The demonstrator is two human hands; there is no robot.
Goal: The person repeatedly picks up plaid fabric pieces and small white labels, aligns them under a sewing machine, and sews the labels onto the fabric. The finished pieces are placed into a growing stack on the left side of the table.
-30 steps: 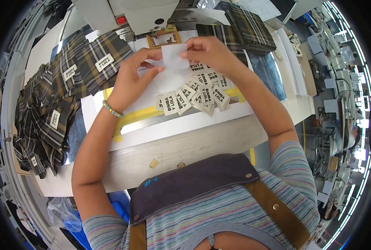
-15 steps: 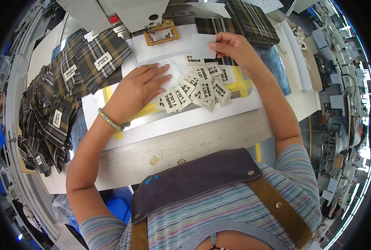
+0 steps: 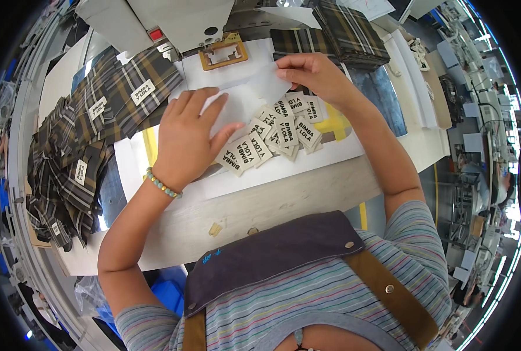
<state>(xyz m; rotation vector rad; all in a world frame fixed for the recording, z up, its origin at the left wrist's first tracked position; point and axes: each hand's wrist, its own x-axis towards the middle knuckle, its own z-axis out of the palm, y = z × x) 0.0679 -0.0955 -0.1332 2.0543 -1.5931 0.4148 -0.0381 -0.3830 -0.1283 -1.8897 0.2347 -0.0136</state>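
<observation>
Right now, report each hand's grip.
Left hand: open, at the loose white pieces.
Right hand: closed, holding a thin white sheet by its edge.

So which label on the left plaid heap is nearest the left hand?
The rightmost and highest-in-frame label on the heap, near the left hand; the other visible ones sit lower and farther left.

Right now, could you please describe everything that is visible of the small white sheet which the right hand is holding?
The small white sheet looks plain, thin and slightly see-through; whether it is paper or fabric, I cannot tell. No print shows on it. The fingers of the right hand pinch it near its right end, and it extends leftward, between the amber rectangular frame and the loose printed labels. Its left edge blends into other white material, so contact there is unclear.
</observation>
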